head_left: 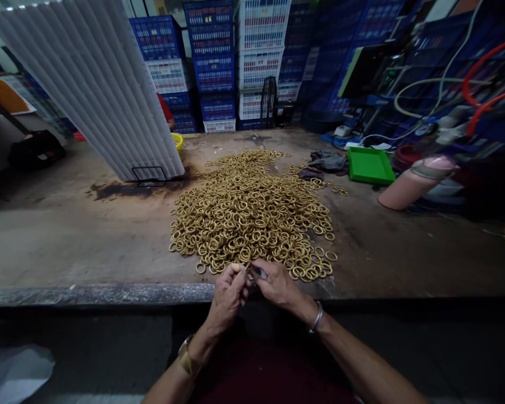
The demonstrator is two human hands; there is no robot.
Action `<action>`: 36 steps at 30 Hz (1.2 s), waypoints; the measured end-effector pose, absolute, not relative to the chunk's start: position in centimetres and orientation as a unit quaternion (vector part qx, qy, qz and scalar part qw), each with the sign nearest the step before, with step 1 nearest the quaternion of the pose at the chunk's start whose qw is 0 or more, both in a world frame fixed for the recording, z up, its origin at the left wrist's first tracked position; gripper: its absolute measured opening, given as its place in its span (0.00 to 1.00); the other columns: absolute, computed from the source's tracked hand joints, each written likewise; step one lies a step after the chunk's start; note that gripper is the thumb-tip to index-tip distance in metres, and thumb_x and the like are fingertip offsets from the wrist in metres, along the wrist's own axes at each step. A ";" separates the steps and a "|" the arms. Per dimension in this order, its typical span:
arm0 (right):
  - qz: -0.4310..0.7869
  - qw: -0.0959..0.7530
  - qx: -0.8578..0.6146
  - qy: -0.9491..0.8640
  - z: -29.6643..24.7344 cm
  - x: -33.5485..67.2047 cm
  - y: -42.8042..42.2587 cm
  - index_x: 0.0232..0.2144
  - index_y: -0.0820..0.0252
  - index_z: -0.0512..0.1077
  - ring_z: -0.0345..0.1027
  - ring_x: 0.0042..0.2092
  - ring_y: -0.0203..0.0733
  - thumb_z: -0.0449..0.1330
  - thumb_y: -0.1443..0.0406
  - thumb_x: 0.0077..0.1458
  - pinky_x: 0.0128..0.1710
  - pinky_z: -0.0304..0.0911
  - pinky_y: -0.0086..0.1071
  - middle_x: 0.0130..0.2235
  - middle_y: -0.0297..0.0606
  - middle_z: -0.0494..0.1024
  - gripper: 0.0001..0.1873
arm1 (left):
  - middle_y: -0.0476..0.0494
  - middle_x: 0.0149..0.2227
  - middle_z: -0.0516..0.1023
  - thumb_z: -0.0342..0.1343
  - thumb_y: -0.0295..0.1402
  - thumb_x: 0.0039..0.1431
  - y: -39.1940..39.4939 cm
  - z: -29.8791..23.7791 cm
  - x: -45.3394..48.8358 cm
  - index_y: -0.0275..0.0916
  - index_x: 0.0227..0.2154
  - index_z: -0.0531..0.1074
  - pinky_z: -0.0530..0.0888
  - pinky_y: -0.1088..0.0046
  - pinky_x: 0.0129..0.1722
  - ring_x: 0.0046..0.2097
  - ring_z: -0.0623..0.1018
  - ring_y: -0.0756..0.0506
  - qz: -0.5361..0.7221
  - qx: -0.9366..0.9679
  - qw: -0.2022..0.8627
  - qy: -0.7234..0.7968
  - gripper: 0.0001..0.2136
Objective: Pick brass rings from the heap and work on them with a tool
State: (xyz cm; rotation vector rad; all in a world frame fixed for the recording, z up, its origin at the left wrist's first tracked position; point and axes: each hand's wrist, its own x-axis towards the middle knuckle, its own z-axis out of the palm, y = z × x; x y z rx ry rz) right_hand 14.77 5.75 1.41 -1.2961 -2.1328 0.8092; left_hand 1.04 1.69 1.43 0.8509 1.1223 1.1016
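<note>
A wide heap of gold-coloured metal rings lies on the worktable. At its near edge my two hands meet over the front of the table. My left hand is closed, its thumb and forefinger pinching a gold-coloured ring, seen edge-on. Close against it, my right hand is closed around a small dark object whose kind I cannot make out. The fingers hide most of what both hands hold.
A corrugated pale panel leans in a wire stand at the left. Behind stand stacked crates. To the right are dark gloves, a green tray and a pink bottle, with hoses above.
</note>
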 end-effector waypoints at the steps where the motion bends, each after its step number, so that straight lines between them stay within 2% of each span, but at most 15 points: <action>1: 0.279 0.238 -0.465 -0.806 1.4 14.7 5.5 0.22 0.60 0.66 0.54 0.23 0.31 0.49 0.70 0.47 0.24 0.46 0.26 0.20 0.31 0.66 0.07 | 0.54 0.23 0.65 0.51 0.44 0.53 1.7 1.4 1.1 0.38 0.29 0.62 0.56 0.83 0.15 0.19 0.62 0.57 0.481 0.377 0.620 0.492 0.13; 7: 0.223 0.176 -0.471 -0.835 1.3 14.5 5.3 0.27 0.59 0.67 0.59 0.25 0.33 0.49 0.71 0.45 0.25 0.45 0.26 0.23 0.33 0.70 0.08 | 0.54 0.22 0.65 0.52 0.41 0.53 1.3 1.5 0.9 0.37 0.27 0.63 0.59 0.83 0.18 0.20 0.63 0.57 0.502 0.407 0.584 0.491 0.11; 10: 0.200 0.137 -0.524 -0.817 1.2 15.0 6.0 0.28 0.58 0.68 0.61 0.26 0.34 0.49 0.71 0.48 0.26 0.46 0.26 0.25 0.34 0.72 0.09 | 0.54 0.21 0.65 0.52 0.41 0.53 0.6 2.1 0.6 0.37 0.26 0.63 0.58 0.83 0.17 0.19 0.62 0.57 0.476 0.421 0.605 0.480 0.12; 13: 0.163 0.149 -0.550 -0.805 1.2 15.3 6.6 0.30 0.58 0.68 0.63 0.28 0.35 0.49 0.69 0.50 0.27 0.47 0.27 0.26 0.35 0.73 0.08 | 0.54 0.22 0.66 0.52 0.41 0.53 0.3 2.4 0.3 0.38 0.27 0.63 0.57 0.83 0.15 0.19 0.62 0.57 0.471 0.372 0.667 0.440 0.11; 17: 0.113 0.190 -0.559 -0.799 1.4 14.4 7.2 0.31 0.58 0.66 0.65 0.29 0.35 0.49 0.65 0.54 0.28 0.47 0.27 0.28 0.35 0.73 0.07 | 0.50 0.28 0.70 0.54 0.40 0.52 0.7 1.8 0.0 0.37 0.27 0.62 0.58 0.82 0.16 0.21 0.64 0.57 0.518 0.256 0.709 0.404 0.11; 22: 0.087 0.147 -0.593 -0.787 1.4 12.5 7.8 0.30 0.58 0.66 0.67 0.31 0.36 0.50 0.61 0.55 0.27 0.45 0.28 0.31 0.36 0.75 0.08 | 0.46 0.29 0.72 0.56 0.39 0.50 0.9 0.7 -0.8 0.36 0.28 0.63 0.58 0.82 0.16 0.22 0.67 0.55 0.540 0.198 0.708 0.409 0.11; 25: 0.084 0.129 -0.614 -0.774 1.3 12.0 8.0 0.31 0.57 0.66 0.67 0.31 0.36 0.50 0.63 0.55 0.27 0.44 0.29 0.30 0.35 0.75 0.06 | 0.48 0.28 0.72 0.57 0.38 0.48 0.8 0.4 -1.2 0.37 0.33 0.66 0.59 0.81 0.17 0.22 0.68 0.54 0.542 0.169 0.719 0.401 0.12; 28: 0.087 0.141 -0.619 -0.768 1.0 12.1 8.2 0.30 0.57 0.66 0.67 0.30 0.36 0.50 0.65 0.53 0.27 0.44 0.29 0.29 0.34 0.75 0.05 | 0.48 0.28 0.72 0.60 0.37 0.46 1.0 0.1 -1.5 0.37 0.36 0.68 0.60 0.81 0.18 0.25 0.70 0.54 0.534 0.122 0.741 0.389 0.15; 31: 0.109 0.178 -0.604 -0.769 0.8 12.6 8.5 0.29 0.58 0.66 0.65 0.28 0.34 0.51 0.67 0.52 0.27 0.45 0.28 0.27 0.34 0.73 0.04 | 0.47 0.28 0.72 0.61 0.37 0.44 1.4 0.0 -1.6 0.35 0.29 0.69 0.60 0.82 0.18 0.26 0.70 0.53 0.535 0.095 0.750 0.378 0.12; 36: 0.267 0.267 -0.568 -0.731 0.8 13.4 8.4 0.21 0.59 0.64 0.54 0.22 0.30 0.50 0.68 0.48 0.23 0.47 0.25 0.19 0.29 0.64 0.06 | 0.50 0.27 0.70 0.62 0.37 0.44 2.3 0.4 -1.0 0.37 0.26 0.66 0.60 0.83 0.17 0.26 0.70 0.54 0.546 0.164 0.717 0.401 0.12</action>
